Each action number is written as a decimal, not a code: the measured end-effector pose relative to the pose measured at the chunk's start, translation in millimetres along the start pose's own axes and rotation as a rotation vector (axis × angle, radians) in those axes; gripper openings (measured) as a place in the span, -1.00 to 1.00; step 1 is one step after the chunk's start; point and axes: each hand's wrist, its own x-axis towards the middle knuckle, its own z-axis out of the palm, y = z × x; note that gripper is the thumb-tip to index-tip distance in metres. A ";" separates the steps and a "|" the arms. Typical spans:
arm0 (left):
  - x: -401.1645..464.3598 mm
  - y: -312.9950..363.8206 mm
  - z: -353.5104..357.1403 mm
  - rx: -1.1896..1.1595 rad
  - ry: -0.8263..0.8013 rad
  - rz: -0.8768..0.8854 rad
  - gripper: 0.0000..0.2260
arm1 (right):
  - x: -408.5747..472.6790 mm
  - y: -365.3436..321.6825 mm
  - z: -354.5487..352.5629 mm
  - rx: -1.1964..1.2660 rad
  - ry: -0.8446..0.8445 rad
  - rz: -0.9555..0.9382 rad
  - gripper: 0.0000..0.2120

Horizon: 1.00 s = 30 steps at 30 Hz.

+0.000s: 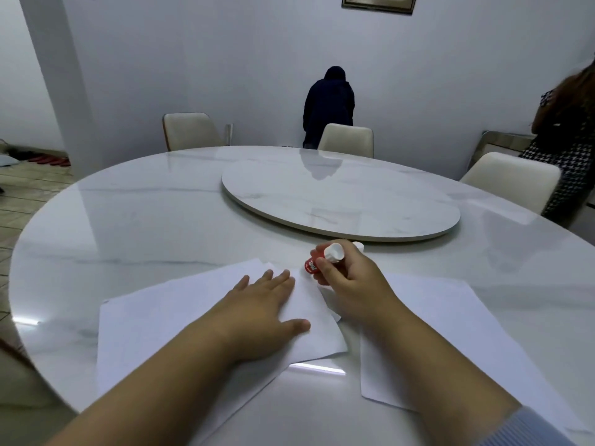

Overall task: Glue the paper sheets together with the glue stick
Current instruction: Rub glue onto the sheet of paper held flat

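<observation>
- A round marble table (135, 220) is seen, with a raised turntable (341, 201) at its centre
- White paper sheets (180, 310) are spread on the near edge; a further sheet (444, 323) lies to the right
- The left hand (257, 313) is pressed flat on the sheets, fingers straight
- The red glue stick (314, 263) is gripped by the right hand (351, 278), fingers curled round it, over the sheets' far corner
- White lettering on its label is too blurred to be read
</observation>
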 end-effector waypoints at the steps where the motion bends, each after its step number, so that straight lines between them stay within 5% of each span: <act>1: -0.3 1.0 0.4 0.001 -0.007 -0.003 -0.34 | 1.4 1.2 1.1 -0.014 -0.020 -0.007 -0.96; 15: 0.8 1.5 -4.8 0.030 -0.078 -0.013 -0.34 | -27.2 -20.9 -28.7 0.005 -0.244 0.042 -0.73; 21: -0.3 -4.9 -38.1 0.156 -0.336 0.062 -0.43 | -16.1 -18.8 -46.1 0.879 0.264 0.282 -0.80; 24: -2.6 -5.4 -37.6 -0.054 -0.220 -0.019 -0.52 | -14.0 -15.3 -48.6 0.891 0.349 0.389 -0.82; 26: -2.3 -1.3 -22.6 -0.045 -0.066 -0.180 -0.40 | -12.6 -15.0 -48.6 0.903 0.373 0.407 -0.83; 30: -9.1 3.7 -14.5 0.122 -0.195 -0.146 -0.29 | -11.7 -17.9 -48.9 0.972 0.373 0.394 -0.82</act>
